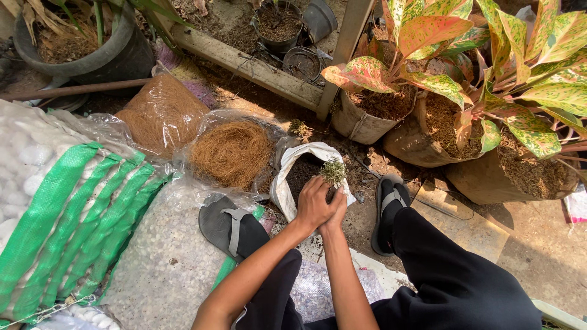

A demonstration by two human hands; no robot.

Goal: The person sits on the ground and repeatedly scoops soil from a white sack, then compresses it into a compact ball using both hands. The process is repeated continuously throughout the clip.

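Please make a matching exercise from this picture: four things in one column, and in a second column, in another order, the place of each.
Things:
1. small plant
2. white bag
3. coconut fibre
4. pink-and-green leafed plants

Places:
A. in soft pots at the upper right
B. open on the ground, with dark soil inside
C. in a clear plastic bag, left of the white bag
D. held up by the hands, left hand and right hand, over the bag's mouth

Pairs: 1-D, 2-B, 3-C, 4-A
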